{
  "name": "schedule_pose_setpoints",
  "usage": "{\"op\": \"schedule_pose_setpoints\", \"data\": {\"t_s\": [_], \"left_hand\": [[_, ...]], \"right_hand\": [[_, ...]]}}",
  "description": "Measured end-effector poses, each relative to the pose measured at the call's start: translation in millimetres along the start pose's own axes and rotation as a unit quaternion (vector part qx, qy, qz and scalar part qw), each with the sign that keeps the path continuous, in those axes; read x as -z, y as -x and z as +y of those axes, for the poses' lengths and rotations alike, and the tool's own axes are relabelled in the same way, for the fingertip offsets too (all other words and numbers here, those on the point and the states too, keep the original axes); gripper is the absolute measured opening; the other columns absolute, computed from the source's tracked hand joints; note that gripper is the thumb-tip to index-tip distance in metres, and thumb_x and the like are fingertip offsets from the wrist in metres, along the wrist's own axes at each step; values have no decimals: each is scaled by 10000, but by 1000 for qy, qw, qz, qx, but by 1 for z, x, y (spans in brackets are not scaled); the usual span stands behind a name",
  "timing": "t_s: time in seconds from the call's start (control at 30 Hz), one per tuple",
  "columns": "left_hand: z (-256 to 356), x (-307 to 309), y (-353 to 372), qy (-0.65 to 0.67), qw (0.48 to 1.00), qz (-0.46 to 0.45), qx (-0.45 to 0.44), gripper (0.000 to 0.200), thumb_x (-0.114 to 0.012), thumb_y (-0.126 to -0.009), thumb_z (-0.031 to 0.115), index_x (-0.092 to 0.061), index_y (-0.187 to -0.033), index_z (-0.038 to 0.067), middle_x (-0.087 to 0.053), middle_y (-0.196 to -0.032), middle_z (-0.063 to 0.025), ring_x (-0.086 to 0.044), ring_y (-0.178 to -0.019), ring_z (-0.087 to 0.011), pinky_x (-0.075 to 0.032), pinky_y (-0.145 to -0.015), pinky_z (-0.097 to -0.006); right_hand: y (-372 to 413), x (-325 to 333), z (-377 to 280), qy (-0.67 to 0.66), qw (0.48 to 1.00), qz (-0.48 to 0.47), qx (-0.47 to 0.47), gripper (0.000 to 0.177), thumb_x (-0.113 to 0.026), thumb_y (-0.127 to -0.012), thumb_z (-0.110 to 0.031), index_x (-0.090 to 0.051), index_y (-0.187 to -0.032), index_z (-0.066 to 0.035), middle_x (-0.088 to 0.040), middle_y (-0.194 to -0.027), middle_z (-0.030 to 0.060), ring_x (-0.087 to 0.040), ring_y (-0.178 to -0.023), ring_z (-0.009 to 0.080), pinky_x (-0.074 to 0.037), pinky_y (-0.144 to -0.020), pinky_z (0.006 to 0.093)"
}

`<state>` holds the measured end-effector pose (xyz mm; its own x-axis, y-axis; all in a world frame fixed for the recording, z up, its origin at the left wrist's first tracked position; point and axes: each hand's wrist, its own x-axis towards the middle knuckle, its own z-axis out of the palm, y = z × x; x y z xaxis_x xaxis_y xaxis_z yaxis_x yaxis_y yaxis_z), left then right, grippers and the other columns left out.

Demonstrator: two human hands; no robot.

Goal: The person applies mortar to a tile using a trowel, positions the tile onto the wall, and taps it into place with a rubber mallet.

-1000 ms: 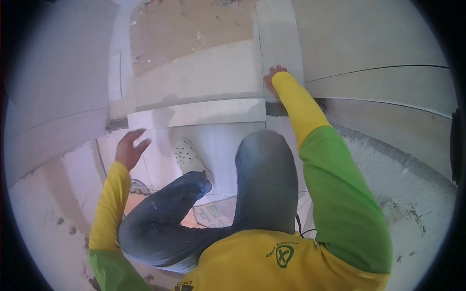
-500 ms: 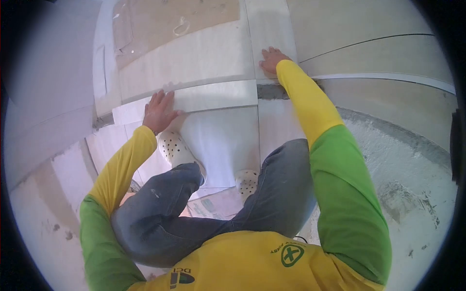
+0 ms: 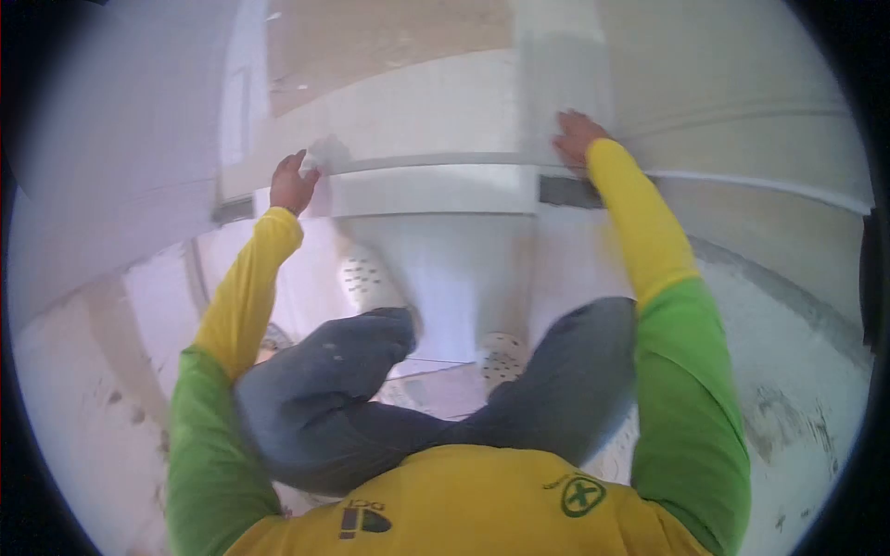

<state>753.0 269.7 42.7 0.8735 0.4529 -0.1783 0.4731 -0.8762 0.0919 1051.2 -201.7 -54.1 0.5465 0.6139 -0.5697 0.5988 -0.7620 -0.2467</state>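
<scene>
A long, narrow strip of pale tile (image 3: 436,190) lies along the step edge, in front of a larger light tile (image 3: 436,102). My left hand (image 3: 294,183) is at the left end of the strip, fingers apart and slightly bent, with nothing in it. Over at the right, my right hand (image 3: 578,139) rests on a pale tile with its fingers spread, just beyond a grey gap (image 3: 570,192) at the strip's right end. Both hands are somewhat smeared by motion.
Below the strip, large white tiles (image 3: 445,269) cover the floor between my feet, which wear white perforated clogs (image 3: 369,283). Brown covering (image 3: 389,32) lies on the upper surface. Rough, stained plaster (image 3: 779,408) shows at the right. Another grey gap (image 3: 234,209) appears at the left.
My left hand has come off the middle of the strip and moved left, its fingers more bent. My right hand stays near the same tile. The whole view has swung to the left.
</scene>
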Motion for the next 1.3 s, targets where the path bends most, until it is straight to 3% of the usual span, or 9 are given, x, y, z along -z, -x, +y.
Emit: {"op": "schedule_pose_setpoints", "data": {"t_s": [0.17,0.23,0.3,0.5,0.57,0.63,0.73,1.03,1.3], "left_hand": [[-168,7,0,97,962,-15,255,895,-722,-757,599,-513,-1344,-44,-521,-1361,-289,-480,-1300,-383,-379,-1092,-423],[-214,-9,-2,-29,979,-61,190,1010,-726,-701,680,-510,-1324,-84,-547,-1336,-285,-504,-1280,-392,-396,-1072,-422],[-199,4,2,91,976,-96,173,1025,-728,-694,684,-509,-1315,-101,-580,-1292,-288,-519,-1269,-394,-411,-1055,-429],[-140,1,6,64,950,-201,231,1038,-802,-632,645,-524,-1297,-102,-597,-1273,-279,-546,-1246,-378,-421,-1039,-432],[-211,-42,-7,71,959,-179,210,1038,-820,-623,628,-520,-1298,-102,-600,-1268,-277,-554,-1235,-377,-427,-1033,-428],[-220,-46,-6,74,964,-165,197,1040,-838,-615,611,-516,-1299,-103,-603,-1264,-274,-561,-1225,-376,-432,-1027,-425],[-196,-14,-2,58,962,-190,189,1048,-833,-638,596,-478,-1331,-106,-614,-1251,-268,-581,-1197,-376,-438,-1016,-424],[-162,4,5,71,967,-176,171,727,-817,-673,530,-683,-1140,-12,-707,-1095,-184,-660,-1043,-307,-471,-931,-397],[-201,-20,-1,84,977,-157,121,818,-821,-656,550,-633,-1209,-23,-699,-1099,-193,-664,-1026,-331,-480,-912,-408]], "right_hand": [[12,13,-13,2,999,-16,-29,725,-533,-920,-449,-340,-1490,-45,-271,-1566,212,-237,-1459,368,-250,-1187,440],[12,10,-6,-5,1000,-12,-15,728,-533,-910,-470,-355,-1482,-58,-281,-1556,226,-231,-1459,372,-264,-1180,445],[9,14,-6,15,1000,-10,-11,716,-524,-907,-477,-368,-1475,-69,-290,-1552,221,-241,-1453,372,-279,-1173,451],[20,28,-23,-27,998,-22,-47,688,-521,-898,-488,-415,-1439,-77,-333,-1535,189,-320,-1410,366,-332,-1136,467],[22,41,-30,-42,996,-31,-66,668,-531,-892,-490,-452,-1414,-80,-391,-1506,181,-370,-1384,357,-353,-1121,462],[23,46,-40,-145,989,33,-16,576,-619,-844,-477,-614,-1254,-72,-591,-1313,173,-536,-1238,331,-430,-1038,428],[26,55,-55,-255,963,-45,70,467,-720,-770,-441,-718,-1044,-62,-706,-1052,137,-636,-1039,297,-478,-929,395],[31,57,-72,-247,958,-132,61,317,-785,-706,-264,-726,-930,-48,-711,-916,102,-640,-893,231,-490,-823,361],[30,50,-73,-227,961,-127,98,285,-797,-701,-203,-733,-939,-59,-721,-922,100,-655,-893,237,-502,-811,382]]}}
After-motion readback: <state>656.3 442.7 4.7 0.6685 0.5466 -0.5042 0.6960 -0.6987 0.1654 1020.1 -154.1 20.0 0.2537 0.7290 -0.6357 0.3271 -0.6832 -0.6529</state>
